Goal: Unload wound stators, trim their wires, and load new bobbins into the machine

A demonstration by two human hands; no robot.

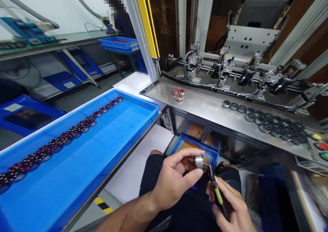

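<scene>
Over my lap, my left hand [176, 174] pinches a small round motor stator [199, 162] between thumb and fingers, its silvery side showing. Thin wire ends stick out from it. My right hand [229, 203] grips wire cutters [217, 191] with green-and-black handles. Their narrow jaws point up beside the stator's right side, close to the wire ends; whether they touch a wire I cannot tell. Below both hands, a blue bin [211, 154] is partly hidden by my hands and legs.
To the left, a long blue tray [102, 150] carries rows of red-and-black wound stators [57, 143]. On the metal bench [200, 105] lie a few copper-wound stators [179, 95] and many black cores [276, 122]. Machine fixtures [225, 68] stand behind, push buttons [321, 146] at right. A person [123, 18] is at the back.
</scene>
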